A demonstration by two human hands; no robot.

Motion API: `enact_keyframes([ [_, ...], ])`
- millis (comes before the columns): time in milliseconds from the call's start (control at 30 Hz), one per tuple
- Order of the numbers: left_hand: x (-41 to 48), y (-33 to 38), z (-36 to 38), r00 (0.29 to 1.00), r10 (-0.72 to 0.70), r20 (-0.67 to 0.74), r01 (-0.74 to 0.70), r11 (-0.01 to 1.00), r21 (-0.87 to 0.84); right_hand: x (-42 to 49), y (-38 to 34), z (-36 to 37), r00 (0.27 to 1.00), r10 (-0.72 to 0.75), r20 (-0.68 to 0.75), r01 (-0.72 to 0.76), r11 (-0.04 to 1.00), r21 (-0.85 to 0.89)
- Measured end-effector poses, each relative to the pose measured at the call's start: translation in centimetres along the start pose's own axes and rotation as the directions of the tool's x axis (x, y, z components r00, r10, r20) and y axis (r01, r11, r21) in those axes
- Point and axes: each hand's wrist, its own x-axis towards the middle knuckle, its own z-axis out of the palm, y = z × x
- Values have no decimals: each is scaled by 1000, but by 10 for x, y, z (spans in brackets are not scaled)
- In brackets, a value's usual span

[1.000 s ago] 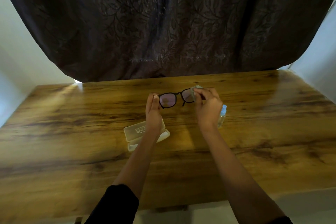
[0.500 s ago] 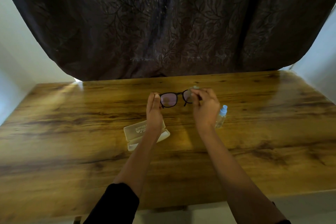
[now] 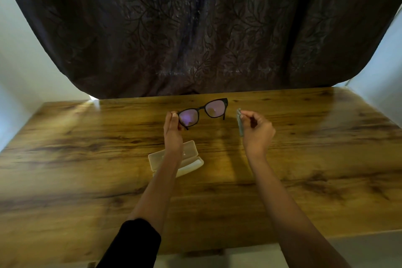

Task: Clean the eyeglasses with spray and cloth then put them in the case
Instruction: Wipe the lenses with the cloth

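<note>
Now, centre frame: your left hand [image 3: 173, 128] pinches the eyeglasses [image 3: 203, 113] by one end, held up above the open case [image 3: 191, 153]. Your right hand [image 3: 257, 130], fingers pinching the cloth [image 3: 239, 123], has come off the lens and sits apart. Wiping probably done; casing next.

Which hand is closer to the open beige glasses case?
Left. The left hand is just beyond the beige plastic case, forearm crossing it; the right hand is off to its right.

head cam | looks forward-down | close over table [image 3: 304, 180]
</note>
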Motion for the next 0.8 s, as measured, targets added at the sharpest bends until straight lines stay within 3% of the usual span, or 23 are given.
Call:
enact_keyframes([
  [67, 0, 1, -1, 999, -40, -14, 40, 999, 16, -2, 13, 0, 998, 40, 43, -36, 993, -108],
  [167, -1, 2, -2, 999, 33, 7, -33, 999, 12, -11, 39, 2, 990, 82, 112, -52, 966, -253],
  [300, -2, 1, -3, 999, 40, 20, -40, 999, 7, -26, 68, 5, 960, 165, 225, -81, 936, -341],
  [567, -4, 0, -4, 1000, -1, -1, 1, 1000, 17, -42, 99, 3, 907, 212, 363, 13, 850, -527],
  [667, -4, 0, -4, 999, -35, -10, 36, 999, 28, -35, 86, 7, 939, 149, 311, 24, 871, -490],
  [800, -3, 2, -4, 999, -34, -7, 34, 998, 45, -15, 52, 11, 980, 57, 191, -14, 976, -218],
])
